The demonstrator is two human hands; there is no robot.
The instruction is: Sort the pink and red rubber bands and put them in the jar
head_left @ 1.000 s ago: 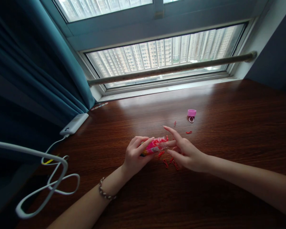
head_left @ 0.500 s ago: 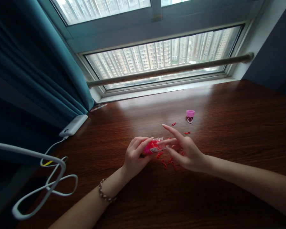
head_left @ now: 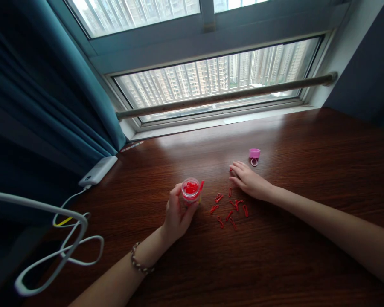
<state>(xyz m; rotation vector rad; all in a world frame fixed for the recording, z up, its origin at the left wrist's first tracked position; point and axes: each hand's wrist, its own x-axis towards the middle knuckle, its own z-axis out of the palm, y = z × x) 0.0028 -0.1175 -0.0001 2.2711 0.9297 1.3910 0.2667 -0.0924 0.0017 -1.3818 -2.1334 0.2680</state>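
Observation:
My left hand [head_left: 178,213] is wrapped around a small clear jar [head_left: 191,195] with red pieces inside, its round mouth open and facing up towards me. A red strip [head_left: 201,186] sticks up at the jar's right rim. My right hand [head_left: 245,179] rests low over the table, thumb and fingers apart. Its fingertips touch a small red looped clip [head_left: 231,169], mostly covered by them. Several more red clips [head_left: 232,223] lie scattered on the table between the two hands.
Behind my right hand stands a pink cap [head_left: 254,153] with a pale loop. At left are a white power bank [head_left: 98,171] and a looping white cable [head_left: 94,260]. A blue curtain [head_left: 92,106] hangs beside the window at the back of the wooden table [head_left: 179,273].
The jar has gone from tipped sideways to mouth up in my left hand. My right hand has left the jar's mouth and moved back and right, to a clip. More clips show on the table.

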